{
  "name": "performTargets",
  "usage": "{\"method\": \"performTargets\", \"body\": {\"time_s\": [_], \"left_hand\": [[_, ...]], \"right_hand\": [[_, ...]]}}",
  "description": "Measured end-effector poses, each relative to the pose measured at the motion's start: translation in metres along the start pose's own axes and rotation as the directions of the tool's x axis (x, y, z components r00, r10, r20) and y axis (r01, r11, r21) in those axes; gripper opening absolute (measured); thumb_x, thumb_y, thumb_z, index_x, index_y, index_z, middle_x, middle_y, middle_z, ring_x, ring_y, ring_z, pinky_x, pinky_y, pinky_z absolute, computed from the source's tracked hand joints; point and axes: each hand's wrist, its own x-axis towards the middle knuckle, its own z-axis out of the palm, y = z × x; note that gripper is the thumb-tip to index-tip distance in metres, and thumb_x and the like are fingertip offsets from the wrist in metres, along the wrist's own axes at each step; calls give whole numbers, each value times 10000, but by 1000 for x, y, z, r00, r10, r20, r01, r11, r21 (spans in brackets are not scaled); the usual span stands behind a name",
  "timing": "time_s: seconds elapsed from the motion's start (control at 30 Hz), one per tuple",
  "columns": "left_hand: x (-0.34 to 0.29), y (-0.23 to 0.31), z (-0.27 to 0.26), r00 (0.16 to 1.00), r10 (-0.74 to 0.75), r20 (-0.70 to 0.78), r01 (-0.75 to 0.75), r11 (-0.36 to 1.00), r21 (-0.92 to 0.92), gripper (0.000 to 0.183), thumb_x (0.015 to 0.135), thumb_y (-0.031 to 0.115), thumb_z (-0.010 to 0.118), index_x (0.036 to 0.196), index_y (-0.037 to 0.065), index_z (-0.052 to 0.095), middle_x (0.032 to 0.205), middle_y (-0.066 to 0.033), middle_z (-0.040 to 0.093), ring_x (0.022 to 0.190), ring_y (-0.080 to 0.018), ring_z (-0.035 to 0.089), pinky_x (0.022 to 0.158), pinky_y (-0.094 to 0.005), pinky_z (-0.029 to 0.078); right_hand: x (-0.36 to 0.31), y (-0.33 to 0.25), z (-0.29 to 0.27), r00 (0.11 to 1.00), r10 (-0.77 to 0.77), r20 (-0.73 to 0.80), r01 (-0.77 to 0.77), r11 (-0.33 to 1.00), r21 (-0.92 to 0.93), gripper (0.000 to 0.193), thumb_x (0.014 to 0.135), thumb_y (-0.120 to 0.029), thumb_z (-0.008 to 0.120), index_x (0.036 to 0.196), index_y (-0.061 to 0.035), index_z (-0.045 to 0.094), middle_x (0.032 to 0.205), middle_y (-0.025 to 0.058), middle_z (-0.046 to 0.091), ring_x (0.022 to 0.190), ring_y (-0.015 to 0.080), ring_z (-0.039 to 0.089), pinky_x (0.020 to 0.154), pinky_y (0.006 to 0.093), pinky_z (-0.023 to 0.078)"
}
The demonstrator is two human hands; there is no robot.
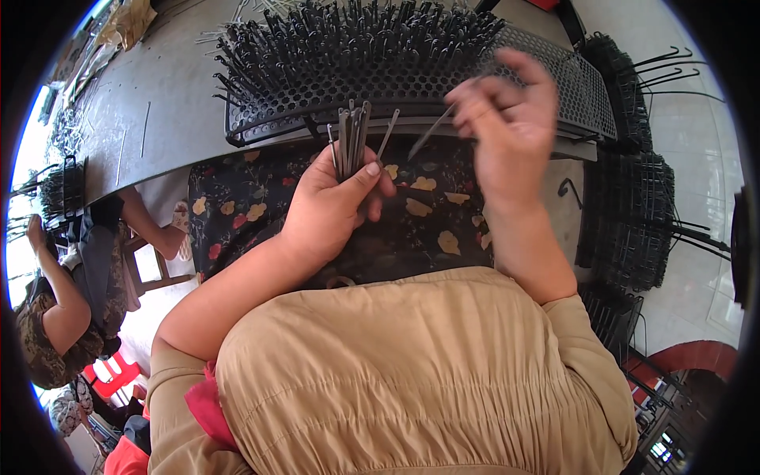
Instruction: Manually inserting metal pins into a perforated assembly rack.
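My left hand (328, 202) is closed around a bundle of thin grey metal rods (353, 142); their upper ends stick up above the fist, and one rod leans away to the right. Raised to the right of it, my right hand (514, 119) is smeared by motion. A single dark metal rod (431, 133) slants down to the left from its pinched fingertips. Just beyond both hands stands a black perforated metal rack (574, 91), densely filled with upright black hooked rods (356, 47).
The rack rests on a grey table (178, 87) with a few loose thin rods at left. Dark flowered cloth (427, 229) covers my lap. More racks of black hooked rods (633, 214) stand at right. Another person (87, 277) sits at the left.
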Motion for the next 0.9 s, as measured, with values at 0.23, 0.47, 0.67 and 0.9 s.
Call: {"method": "performTargets", "body": {"time_s": [0.23, 0.47, 0.67, 0.9], "left_hand": [[-1, -2, 5, 998, -21, -59, 27, 994, 102, 27, 986, 77, 521, 1011, 79, 512, 787, -40, 612, 554, -67, 460, 491, -207, 370], [0, -2, 3, 997, -38, -70, 46, 992, 116, 37, 977, 68, 536, 1008, 79, 517, 785, -32, 607, 555, -60, 451, 490, -202, 363], [1, -2, 2, 999, -40, -14, 40, 999, -3, 62, 1007, 126, 506, 1032, 76, 533, 816, -19, 611, 573, -58, 458, 468, -194, 346], [-3, 2, 7, 998, -23, -51, 27, 996, 80, 126, 1030, 167, 473, 1074, 77, 549, 829, -13, 611, 576, -47, 437, 464, -181, 329]], "right_hand": [[41, 23, -22, 789, -611, 71, 542, 636, -549, 392, 868, 102, 656, 1199, 27, 459, 932, 121, 684, 823, 128, 659, 750, 231, 528], [46, 24, -29, 702, -638, 316, 622, 334, -708, 170, 786, 14, 757, 931, -49, 696, 931, 37, 691, 802, 169, 639, 782, 268, 473], [0, 12, 4, 944, -322, 66, 300, 764, -571, 118, 826, 1, 726, 936, -30, 699, 968, 33, 681, 806, 145, 622, 760, 251, 478], [-11, 1, 11, 872, 464, 153, -481, 871, 103, 167, 877, -37, 688, 1028, -15, 620, 848, 78, 704, 693, 90, 626, 584, 188, 464]]}}
